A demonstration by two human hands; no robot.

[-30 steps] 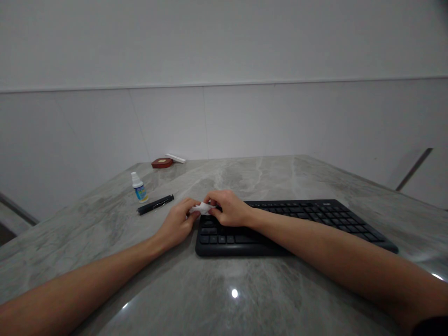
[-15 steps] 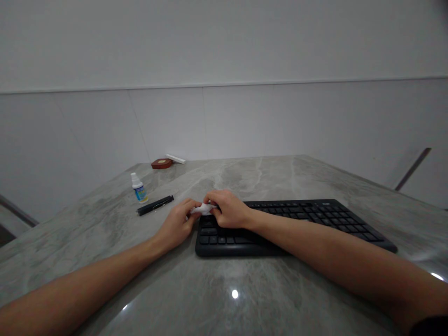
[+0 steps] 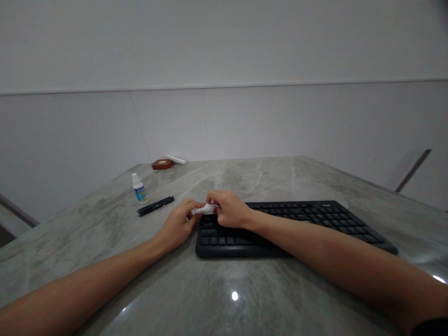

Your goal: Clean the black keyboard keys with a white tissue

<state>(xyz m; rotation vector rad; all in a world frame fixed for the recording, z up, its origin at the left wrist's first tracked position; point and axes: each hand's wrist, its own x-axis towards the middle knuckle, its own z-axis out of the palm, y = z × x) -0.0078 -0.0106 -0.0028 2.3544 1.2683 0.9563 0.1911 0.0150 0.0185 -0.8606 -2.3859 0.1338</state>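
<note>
A crumpled white tissue (image 3: 206,209) stretches between my two hands over the far left corner of a black keyboard (image 3: 245,249). Its left end is pinched in the fingers of my left hand (image 3: 180,219), which rests at the keyboard's left edge. My right hand (image 3: 229,210) lies above the left keys, its thumb and fingers closed on the tissue's other end. My right forearm crosses over the keyboard and hides many of its keys. What lies under the tissue is covered.
Left of my hands lies a black pen-like stick (image 3: 156,205). A small white bottle with a blue and yellow label (image 3: 140,190) stands behind it. Near the wall are a reddish-brown case (image 3: 162,164) and a flat white strip (image 3: 176,160). The grey marble-patterned table (image 3: 168,294) meets the wall behind.
My right hand has shifted very slightly to the right, and more of the tissue shows between the hands. The keyboard and the other objects stay in place.
</note>
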